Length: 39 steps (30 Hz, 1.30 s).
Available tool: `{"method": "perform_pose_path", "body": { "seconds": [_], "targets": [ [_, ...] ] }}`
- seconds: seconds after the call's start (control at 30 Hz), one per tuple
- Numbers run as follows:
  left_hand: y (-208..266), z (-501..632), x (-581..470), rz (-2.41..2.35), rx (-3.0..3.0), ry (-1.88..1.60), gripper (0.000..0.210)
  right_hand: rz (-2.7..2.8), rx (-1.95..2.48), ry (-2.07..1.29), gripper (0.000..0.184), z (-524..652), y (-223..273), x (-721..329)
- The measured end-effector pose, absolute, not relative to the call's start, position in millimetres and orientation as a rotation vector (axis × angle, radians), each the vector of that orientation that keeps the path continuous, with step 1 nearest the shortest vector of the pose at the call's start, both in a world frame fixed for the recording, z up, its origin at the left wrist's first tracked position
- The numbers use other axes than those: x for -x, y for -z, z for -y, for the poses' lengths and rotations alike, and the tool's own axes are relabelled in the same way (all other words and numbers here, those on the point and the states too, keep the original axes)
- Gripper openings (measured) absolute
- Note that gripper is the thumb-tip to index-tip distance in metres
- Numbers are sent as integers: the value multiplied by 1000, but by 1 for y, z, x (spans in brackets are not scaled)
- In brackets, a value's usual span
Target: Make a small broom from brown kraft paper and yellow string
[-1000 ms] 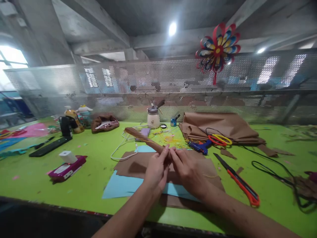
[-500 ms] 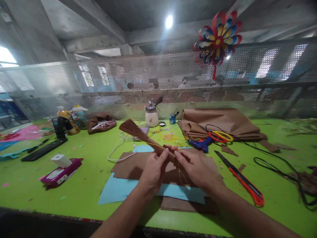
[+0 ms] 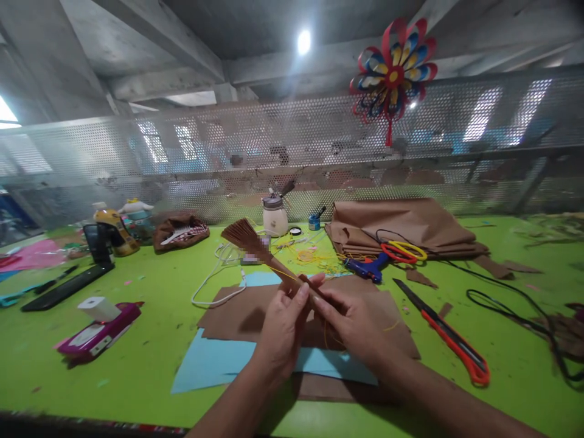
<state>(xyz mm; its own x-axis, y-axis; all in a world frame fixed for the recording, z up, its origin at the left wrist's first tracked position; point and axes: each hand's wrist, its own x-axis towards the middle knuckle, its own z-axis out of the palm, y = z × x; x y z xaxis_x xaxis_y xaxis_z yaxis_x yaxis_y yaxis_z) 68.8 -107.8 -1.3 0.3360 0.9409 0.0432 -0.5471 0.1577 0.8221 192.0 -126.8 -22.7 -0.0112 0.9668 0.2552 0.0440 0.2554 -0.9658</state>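
Observation:
A slim roll of brown paper with a fringed, fanned-out end (image 3: 244,237) slants up to the left above the table. My left hand (image 3: 285,322) grips its lower part, thumb on top. Close beside it, my right hand (image 3: 351,313) pinches the roll's near end between thumb and fingers. A yellow thread (image 3: 283,271) runs along the roll, and a loose length hangs below my right fingers. Brown paper sheets (image 3: 228,316) and light blue paper (image 3: 207,362) lie under my hands.
On the green table (image 3: 150,377), a red box cutter (image 3: 449,334), scissors (image 3: 404,250) and a blue glue gun (image 3: 369,267) lie right. Folded brown paper (image 3: 401,222) and a jar (image 3: 274,216) stand behind. A purple power strip (image 3: 103,331) sits left; a white cable (image 3: 219,303) curls nearby.
My right fingers have shifted slightly along the near end of the roll, and the loose thread hangs differently. The whole view has turned a little to the right.

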Motion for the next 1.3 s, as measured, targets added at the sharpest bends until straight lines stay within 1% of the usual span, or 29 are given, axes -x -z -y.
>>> {"method": "perform_pose_path", "body": {
  "seconds": [0.17, 0.4, 0.5, 0.6, 0.67, 0.77, 0.8, 0.87, 0.97, 1.13, 1.23, 1.3],
  "targets": [
    [3, 110, -67, -612, -874, -1084, 32, 1180, 973, -1181, 43, 126, 24, -192],
    [2, 107, -68, -663, -909, -1115, 31, 1112, 962, -1182, 33, 125, 26, -195],
    [2, 106, -69, -648, -918, -1128, 32, 1098, 991, -1170, 32, 124, 26, -194],
    [3, 103, -67, -627, -912, -1147, 29, 1101, 971, -1218, 33, 123, 27, -194],
    [4, 99, -65, -602, -895, -1166, 25, 1112, 934, -1274, 40, 124, 28, -194],
    [4, 94, -59, -566, -877, -1208, 19, 1079, 880, -1453, 58, 127, 30, -193],
    [4, 93, -58, -557, -874, -1219, 18, 1078, 865, -1505, 60, 129, 31, -193],
    [3, 91, -55, -542, -861, -1232, 16, 1120, 844, -1550, 56, 131, 31, -191],
    [3, 89, -53, -502, -810, -1262, 11, 1237, 914, -1506, 47, 133, 30, -190],
    [4, 84, -51, -492, -739, -1361, 6, 1307, 1195, -1395, 48, 134, 25, -197],
    [6, 79, -49, -488, -721, -1440, 5, 1569, 1291, -1368, 41, 138, 20, -204],
    [8, 77, -48, -488, -702, -1466, 3, 1765, 1311, -1207, 35, 141, 18, -207]
  ]
}}
